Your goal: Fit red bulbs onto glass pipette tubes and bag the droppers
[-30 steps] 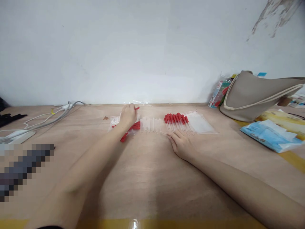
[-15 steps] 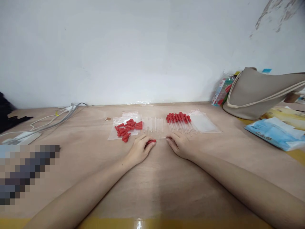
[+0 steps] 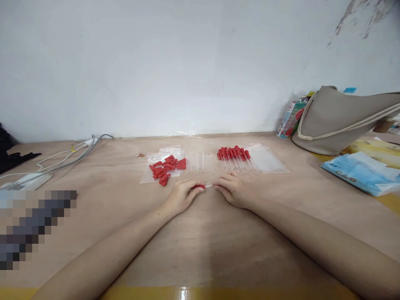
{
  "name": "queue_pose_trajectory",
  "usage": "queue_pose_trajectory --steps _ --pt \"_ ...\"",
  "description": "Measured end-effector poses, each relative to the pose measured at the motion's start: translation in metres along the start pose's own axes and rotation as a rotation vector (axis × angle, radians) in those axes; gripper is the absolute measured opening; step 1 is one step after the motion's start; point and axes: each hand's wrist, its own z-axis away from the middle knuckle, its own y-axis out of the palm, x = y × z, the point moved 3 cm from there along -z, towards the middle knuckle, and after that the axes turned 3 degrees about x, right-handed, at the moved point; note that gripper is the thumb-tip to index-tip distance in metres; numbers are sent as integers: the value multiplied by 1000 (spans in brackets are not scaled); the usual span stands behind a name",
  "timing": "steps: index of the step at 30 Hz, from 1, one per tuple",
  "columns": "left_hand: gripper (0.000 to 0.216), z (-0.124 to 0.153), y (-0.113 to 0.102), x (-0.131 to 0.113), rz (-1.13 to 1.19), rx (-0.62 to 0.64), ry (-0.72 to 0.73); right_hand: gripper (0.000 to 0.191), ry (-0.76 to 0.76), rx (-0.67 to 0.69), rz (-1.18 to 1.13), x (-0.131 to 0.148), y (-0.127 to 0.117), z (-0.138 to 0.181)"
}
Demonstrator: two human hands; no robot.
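My left hand (image 3: 186,196) pinches a red rubber dropper bulb (image 3: 200,186), its open end facing right. Opposite it, my right hand (image 3: 231,189) is closed on a thin clear dropper tube (image 3: 209,186), whose tip meets the bulb's end; how deep it sits I cannot tell. Beyond my left hand, loose red bulbs (image 3: 164,171) lie on a clear zip bag (image 3: 145,175). A row of clear tubes (image 3: 200,162) lies between the two groups. Several droppers with red bulbs on them (image 3: 233,154) lie side by side past my right hand.
Another clear zip bag (image 3: 270,160) lies right of the droppers. Farther right are a blue tissue pack (image 3: 359,173), a grey-beige bag (image 3: 343,121) and a plastic bottle (image 3: 290,118). Cables and a white power strip (image 3: 34,181) lie at left. A white wall (image 3: 187,71) rises behind the table.
My right hand has moved left with the tube, closing the gap to the red bulb. My left hand has hardly moved and still grips the bulb.
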Motion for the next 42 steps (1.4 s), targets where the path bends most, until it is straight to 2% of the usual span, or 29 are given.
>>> queue_pose_trajectory --steps 4,8,14,18,28,33,38,40,42 --pt "15 2 1 -3 9 27 37 20 -23 30 -17 -2 0 1" --pt "16 3 1 -5 -6 61 44 19 17 15 73 3 -5 0" --pt "16 5 2 -3 -98 42 83 23 14 9 175 11 -6 0" --pt "15 5 5 -3 -106 61 127 22 -27 31 167 13 -4 0" --pt "14 6 7 -3 -78 108 161 24 -17 112 169 28 -4 -9" --pt "14 3 6 -5 -92 124 126 25 13 139 180 25 1 -11" --pt "12 0 4 -3 -97 64 88 25 -21 148 259 24 -5 -14" --pt "25 0 2 -1 -87 18 41 26 14 154 304 21 -11 -16" --pt "38 0 1 2 -84 -11 -12 29 126 147 314 12 -20 -18"
